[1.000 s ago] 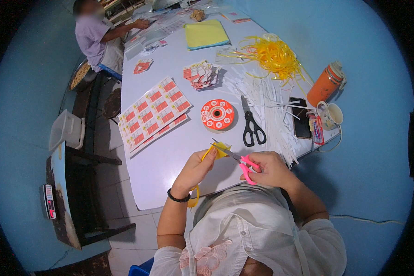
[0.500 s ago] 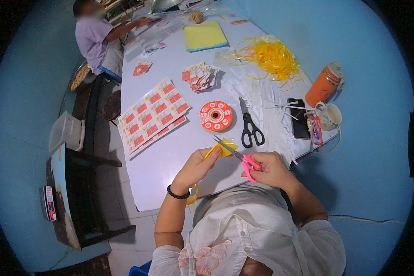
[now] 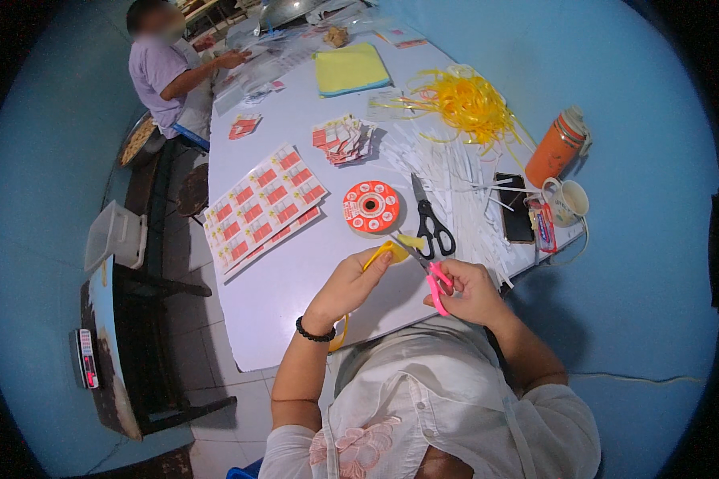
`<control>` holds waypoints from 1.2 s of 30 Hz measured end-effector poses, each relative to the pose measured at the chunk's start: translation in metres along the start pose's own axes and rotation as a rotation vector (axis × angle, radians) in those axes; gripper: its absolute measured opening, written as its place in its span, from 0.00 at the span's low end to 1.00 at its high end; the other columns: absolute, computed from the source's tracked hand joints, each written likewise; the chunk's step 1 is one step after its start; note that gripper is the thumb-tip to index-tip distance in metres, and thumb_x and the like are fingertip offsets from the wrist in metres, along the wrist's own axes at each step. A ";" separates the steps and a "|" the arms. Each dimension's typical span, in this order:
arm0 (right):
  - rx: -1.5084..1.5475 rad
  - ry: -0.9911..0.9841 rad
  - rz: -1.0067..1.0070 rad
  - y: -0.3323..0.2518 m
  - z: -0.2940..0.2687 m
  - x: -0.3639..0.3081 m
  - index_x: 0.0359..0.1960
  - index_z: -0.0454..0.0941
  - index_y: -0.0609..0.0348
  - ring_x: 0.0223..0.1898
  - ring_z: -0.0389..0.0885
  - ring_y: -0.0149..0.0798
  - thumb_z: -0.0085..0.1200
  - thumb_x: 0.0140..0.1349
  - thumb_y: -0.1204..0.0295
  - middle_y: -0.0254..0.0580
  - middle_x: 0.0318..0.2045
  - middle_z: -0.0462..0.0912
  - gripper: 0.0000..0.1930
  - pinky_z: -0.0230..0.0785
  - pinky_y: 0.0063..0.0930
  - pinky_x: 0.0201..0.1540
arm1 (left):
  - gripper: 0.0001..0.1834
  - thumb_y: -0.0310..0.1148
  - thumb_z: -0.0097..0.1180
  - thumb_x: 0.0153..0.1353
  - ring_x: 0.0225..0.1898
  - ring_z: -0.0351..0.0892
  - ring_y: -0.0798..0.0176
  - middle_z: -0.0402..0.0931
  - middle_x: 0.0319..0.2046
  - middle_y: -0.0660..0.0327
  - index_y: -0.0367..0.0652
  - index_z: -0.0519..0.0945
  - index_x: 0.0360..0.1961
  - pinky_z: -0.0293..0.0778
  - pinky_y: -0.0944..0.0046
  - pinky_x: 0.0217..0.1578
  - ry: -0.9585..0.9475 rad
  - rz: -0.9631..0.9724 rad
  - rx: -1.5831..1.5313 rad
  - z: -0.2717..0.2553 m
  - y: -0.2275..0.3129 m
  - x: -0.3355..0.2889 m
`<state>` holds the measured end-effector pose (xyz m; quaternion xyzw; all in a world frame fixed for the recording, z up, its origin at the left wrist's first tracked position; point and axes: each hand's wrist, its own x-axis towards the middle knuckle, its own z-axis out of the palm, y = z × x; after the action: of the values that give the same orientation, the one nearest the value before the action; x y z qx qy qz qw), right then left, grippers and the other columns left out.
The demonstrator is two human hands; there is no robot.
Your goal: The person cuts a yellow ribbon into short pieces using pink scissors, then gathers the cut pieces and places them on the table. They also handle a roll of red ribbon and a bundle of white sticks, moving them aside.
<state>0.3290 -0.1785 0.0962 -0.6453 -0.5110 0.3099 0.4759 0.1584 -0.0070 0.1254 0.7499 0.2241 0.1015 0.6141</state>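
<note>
Head view. Left hand above the table, just inside its near edge; thumb and fingers pinch a flat bundle of yellow ribbon. A tail of it hangs below the left wrist, over that edge. Right hand, same edge, farther right: fingers curled round the pink-handled scissors; how deep they sit in the loops, cannot tell. Blades lie across the ribbon, yellow on both sides; whether cut through, unclear.

Around them: red-and-white spool beyond the hands; black-handled scissors right of it; white strips toward the near right corner; label sheets along the left edge.

Judgement: a clean cut calls for a firm pinch close to the blades, layers flush and taut, one full squeeze, left thumb clear of the blade line, black-handled scissors not snagged.
</note>
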 end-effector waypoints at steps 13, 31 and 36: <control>0.381 0.032 0.099 -0.004 0.014 0.006 0.34 0.78 0.64 0.24 0.68 0.20 0.62 0.54 0.82 0.28 0.26 0.73 0.07 0.63 0.16 0.27 | 0.27 0.50 0.43 0.72 0.32 0.74 0.66 0.80 0.29 0.58 0.35 0.79 0.51 0.71 0.65 0.39 -0.061 -0.127 0.140 -0.011 -0.004 -0.005; 0.735 -0.485 0.312 -0.018 0.024 0.009 0.41 0.78 0.63 0.29 0.69 0.27 0.51 0.67 0.50 0.32 0.25 0.74 0.24 0.59 0.21 0.31 | 0.28 0.36 0.58 0.63 0.42 0.81 0.43 0.77 0.46 0.45 0.41 0.66 0.62 0.77 0.55 0.38 0.694 0.171 0.627 0.011 -0.010 -0.023; 0.787 -0.433 0.322 -0.021 0.034 0.014 0.41 0.78 0.63 0.27 0.68 0.26 0.47 0.67 0.46 0.32 0.24 0.73 0.27 0.59 0.21 0.31 | 0.32 0.32 0.61 0.59 0.45 0.80 0.42 0.76 0.48 0.44 0.41 0.64 0.64 0.77 0.54 0.42 0.664 0.156 0.657 0.025 -0.016 -0.032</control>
<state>0.2950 -0.1544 0.1049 -0.4076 -0.3357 0.6770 0.5127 0.1371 -0.0412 0.1085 0.8461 0.3713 0.3055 0.2302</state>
